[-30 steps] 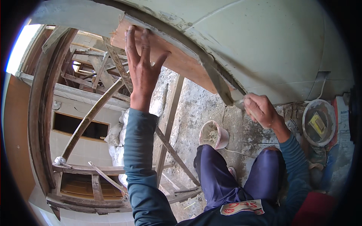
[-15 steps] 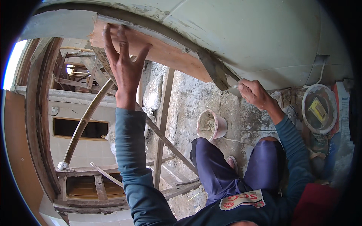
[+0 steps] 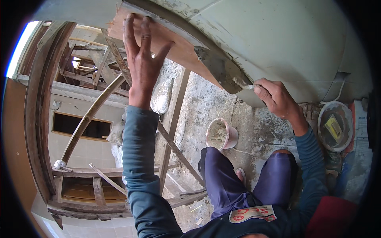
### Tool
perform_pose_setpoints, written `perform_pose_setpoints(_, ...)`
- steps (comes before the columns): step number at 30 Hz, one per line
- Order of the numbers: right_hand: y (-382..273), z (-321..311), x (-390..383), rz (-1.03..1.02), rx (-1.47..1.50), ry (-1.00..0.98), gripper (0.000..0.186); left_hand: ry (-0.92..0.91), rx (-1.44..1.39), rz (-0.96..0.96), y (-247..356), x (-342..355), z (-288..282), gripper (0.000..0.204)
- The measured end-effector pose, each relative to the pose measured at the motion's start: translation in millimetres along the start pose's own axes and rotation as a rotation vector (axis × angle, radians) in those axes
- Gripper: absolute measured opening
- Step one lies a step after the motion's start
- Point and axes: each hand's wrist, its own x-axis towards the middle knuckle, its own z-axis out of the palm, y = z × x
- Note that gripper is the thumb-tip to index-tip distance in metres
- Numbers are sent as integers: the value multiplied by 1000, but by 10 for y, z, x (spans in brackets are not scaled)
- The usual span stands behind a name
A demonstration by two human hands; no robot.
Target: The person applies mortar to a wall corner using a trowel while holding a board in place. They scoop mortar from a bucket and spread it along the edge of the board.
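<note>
My left hand (image 3: 143, 59) lies with spread, straight fingers against a thin reddish-brown wooden board (image 3: 184, 59), near its far left end. Grey mortar (image 3: 180, 24) runs along the board's upper edge, beside pale green tiles (image 3: 285, 43). In my right hand (image 3: 278, 99) is the handle of a pointed trowel (image 3: 220, 69). Its mortar-smeared blade overlaps the board's right end and points up and left toward the mortar strip. My right fingers are closed round the handle, which they mostly hide.
A pinkish bucket (image 3: 231, 137) of wet mortar stands beyond my knees. At right, a round basin (image 3: 322, 135) holds a yellow block-like tool (image 3: 334, 127). Wooden scaffolding with a slanting post (image 3: 174, 107) and a curved pole (image 3: 93, 111) occupies the left side. A thin cord crosses the floor.
The trowel blade has swung up and left over the board's right end, showing more of its broad face. My left hand keeps its place on the board. The whole view has shifted slightly.
</note>
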Motion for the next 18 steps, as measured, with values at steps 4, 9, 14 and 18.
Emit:
perform_pose_setpoints(4, -174, -185, 134, -36, -80, -93, 31, 8, -12, -7, -65, -40, 38, 99)
perform_pose_setpoints(9, -773, -678, 535, 196, -267, -251, 37, 6, -84, -25, -32, -51, 10, 105)
perform_pose_setpoints(14, -955, -818, 718, 134, -512, -371, 41, -33, -22, -17, 8, -7, -36, 100)
perform_pose_setpoints(18, -854, -750, 670, 202, -601, -489, 44, 6, 6, 19, -46, -81, -7, 99)
